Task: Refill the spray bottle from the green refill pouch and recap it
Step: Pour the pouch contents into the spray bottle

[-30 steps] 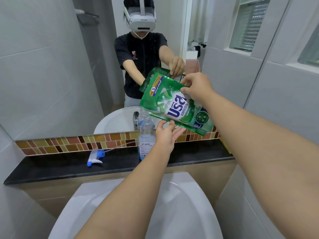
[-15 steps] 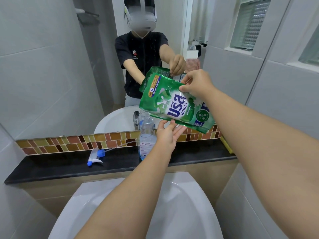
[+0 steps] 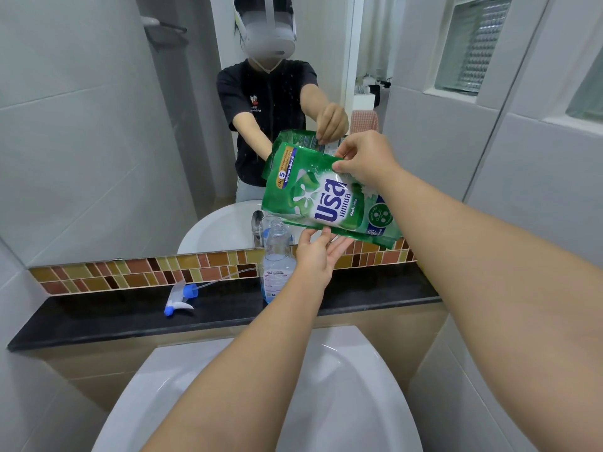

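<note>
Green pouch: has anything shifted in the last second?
The green pouch tipped slightly further, its left corner dipping toward the spray bottle. The right hand keeps its grip on the top edge, the left hand still supports beneath; the spray head stays put.

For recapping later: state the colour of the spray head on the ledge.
Spray head: white with blue nozzle and collar; head view.

The glossy green plastic refill pouch (image 3: 329,197), printed in white and blue, hangs tilted in the air, its lower left corner just above the open neck of the clear plastic spray bottle (image 3: 277,265). The bottle stands upright and uncapped on the black desk (image 3: 98,318), seemingly holding some bluish liquid. Its white-and-blue trigger head (image 3: 177,298) lies sideways on the desk, apart to the left.
</note>
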